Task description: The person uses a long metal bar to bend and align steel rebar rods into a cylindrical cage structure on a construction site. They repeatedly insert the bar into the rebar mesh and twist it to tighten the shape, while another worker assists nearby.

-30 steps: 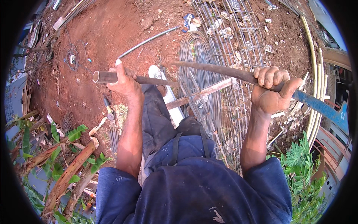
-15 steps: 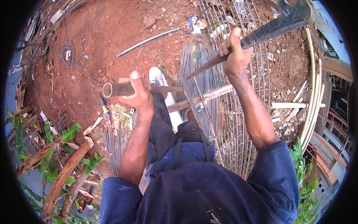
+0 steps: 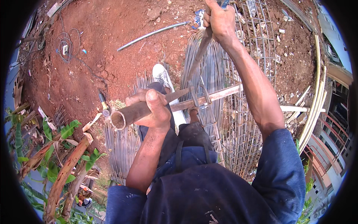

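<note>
Brown pipe [image 3: 137, 112], inside left hand [image 3: 156, 112], hollow end [image 3: 118, 120] leftward

I count one left hand [image 3: 153, 109] and one right hand [image 3: 222, 21], both mine, with one hollow pipe [image 3: 135, 113] and one dark bar [image 3: 199, 53] in my grip. Around me: one grey pipe [image 3: 153, 35], one white sneaker [image 3: 161, 76], one yellow-collared tool [image 3: 104, 106], and thin steel rods [image 3: 123, 145] too many to number.

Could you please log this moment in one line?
left hand: grips pipe | right hand: grips bar | below: rebar, shoe
</note>
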A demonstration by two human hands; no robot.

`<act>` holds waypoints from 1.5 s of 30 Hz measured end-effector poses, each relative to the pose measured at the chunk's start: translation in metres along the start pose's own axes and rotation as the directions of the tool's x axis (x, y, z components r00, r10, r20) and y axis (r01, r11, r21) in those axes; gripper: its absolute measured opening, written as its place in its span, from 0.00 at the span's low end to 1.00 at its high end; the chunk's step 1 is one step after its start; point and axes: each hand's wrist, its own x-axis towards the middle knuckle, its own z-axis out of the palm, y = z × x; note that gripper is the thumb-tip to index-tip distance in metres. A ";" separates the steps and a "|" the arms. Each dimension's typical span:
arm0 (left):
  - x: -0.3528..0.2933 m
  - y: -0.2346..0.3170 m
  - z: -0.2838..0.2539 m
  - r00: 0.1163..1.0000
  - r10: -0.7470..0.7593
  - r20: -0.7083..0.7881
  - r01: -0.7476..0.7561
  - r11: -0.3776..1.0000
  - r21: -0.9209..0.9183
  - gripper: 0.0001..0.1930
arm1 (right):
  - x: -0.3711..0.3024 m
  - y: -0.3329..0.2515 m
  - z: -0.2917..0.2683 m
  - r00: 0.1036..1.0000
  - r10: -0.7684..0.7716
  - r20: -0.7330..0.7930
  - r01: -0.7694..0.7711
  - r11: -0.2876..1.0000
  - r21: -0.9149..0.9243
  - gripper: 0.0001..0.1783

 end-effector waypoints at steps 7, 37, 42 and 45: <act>-0.005 0.007 -0.006 0.996 0.004 0.086 -0.002 1.000 -0.021 0.15 | 0.087 0.022 0.078 1.000 0.010 0.027 -0.007 0.995 -0.097 0.28; 0.003 0.019 -0.005 0.963 -0.115 -0.242 0.182 0.944 0.276 0.14 | 0.354 0.377 0.361 0.945 -0.193 0.262 0.282 0.888 -0.363 0.19; 0.008 0.015 -0.010 0.958 -0.124 -0.257 0.197 0.940 0.280 0.14 | 0.351 0.378 0.357 0.932 0.030 0.361 0.169 0.846 -0.506 0.17; 0.009 0.015 -0.013 0.957 -0.122 -0.262 0.196 0.940 0.279 0.14 | 0.341 0.363 0.355 0.925 0.022 0.380 0.182 0.851 -0.493 0.17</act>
